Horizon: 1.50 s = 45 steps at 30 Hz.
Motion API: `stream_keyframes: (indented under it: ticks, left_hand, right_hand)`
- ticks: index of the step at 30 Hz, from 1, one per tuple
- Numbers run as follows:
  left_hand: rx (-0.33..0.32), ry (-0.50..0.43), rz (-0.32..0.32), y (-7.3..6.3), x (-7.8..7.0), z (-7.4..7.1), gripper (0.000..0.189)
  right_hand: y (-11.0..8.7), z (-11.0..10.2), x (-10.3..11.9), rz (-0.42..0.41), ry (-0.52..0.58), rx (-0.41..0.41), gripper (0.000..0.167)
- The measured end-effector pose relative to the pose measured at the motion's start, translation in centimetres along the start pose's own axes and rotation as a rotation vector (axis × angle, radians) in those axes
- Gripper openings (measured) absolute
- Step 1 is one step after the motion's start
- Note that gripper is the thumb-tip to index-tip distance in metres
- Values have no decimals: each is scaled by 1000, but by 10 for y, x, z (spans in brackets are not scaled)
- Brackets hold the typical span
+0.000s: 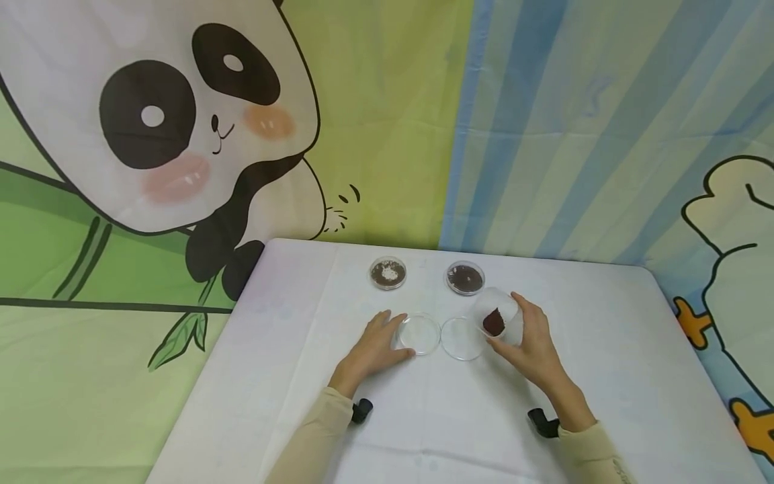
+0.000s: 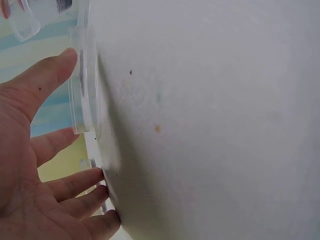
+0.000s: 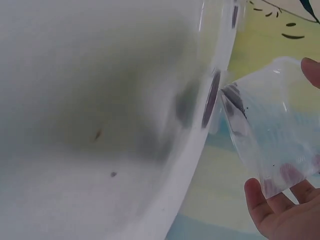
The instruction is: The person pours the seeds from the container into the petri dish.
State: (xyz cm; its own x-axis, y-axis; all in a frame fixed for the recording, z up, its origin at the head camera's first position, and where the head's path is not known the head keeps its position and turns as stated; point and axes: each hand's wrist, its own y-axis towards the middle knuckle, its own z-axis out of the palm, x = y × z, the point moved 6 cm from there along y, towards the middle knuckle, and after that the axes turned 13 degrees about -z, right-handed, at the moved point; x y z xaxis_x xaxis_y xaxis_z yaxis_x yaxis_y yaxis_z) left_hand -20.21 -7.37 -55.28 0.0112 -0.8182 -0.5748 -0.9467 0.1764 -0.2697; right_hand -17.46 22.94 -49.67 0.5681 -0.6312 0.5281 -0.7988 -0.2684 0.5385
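Note:
My left hand (image 1: 371, 346) is at an empty clear petri dish (image 1: 420, 335), thumb and forefinger at opposite sides of its rim. In the left wrist view the dish (image 2: 85, 92) stands edge-on between those two fingertips, the other fingers spread toward the cloth. My right hand (image 1: 537, 353) grips a tilted clear plastic cup (image 1: 492, 300) with a little dark brown, soil-like stuff (image 1: 494, 324) in it. The right wrist view shows the cup (image 3: 272, 115) held between thumb and fingers. Beside the first dish and partly under the cup lies a second clear round dish (image 1: 457, 338).
Farther back stand two petri dishes of dark material: the left one (image 1: 388, 272) has white bits on top, the right one (image 1: 465, 277) is mostly dark. A white cloth covers the table (image 1: 423, 417). Printed curtains (image 1: 387, 134) hang behind its back edge.

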Motion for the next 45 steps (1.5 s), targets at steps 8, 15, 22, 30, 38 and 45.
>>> stream_keyframes:
  ticks: [8, 15, 22, 30, 38, 45]
  left_hand:
    - [-5, -7, 12, 1, 1, 1, 79]
    - [-6, -20, 9, 0, 1, 0, 78]
    - [-4, -14, 11, -1, 0, 0, 79]
    - [-1, -13, 14, 0, 0, 0, 80]
    - [0, -10, 9, 1, 2, 2, 80]
    - [-2, -8, 5, 1, 2, 1, 79]
  right_hand:
    - [12, 19, 15, -181, -69, 78, 102]
    - [19, 29, 28, -315, -177, 115, 105]
    - [25, 36, 39, -358, -239, 152, 104]
    - [32, 47, 49, -412, -307, 181, 104]
    - [39, 56, 59, -452, -362, 216, 106]
    - [43, 60, 65, -465, -384, 241, 105]
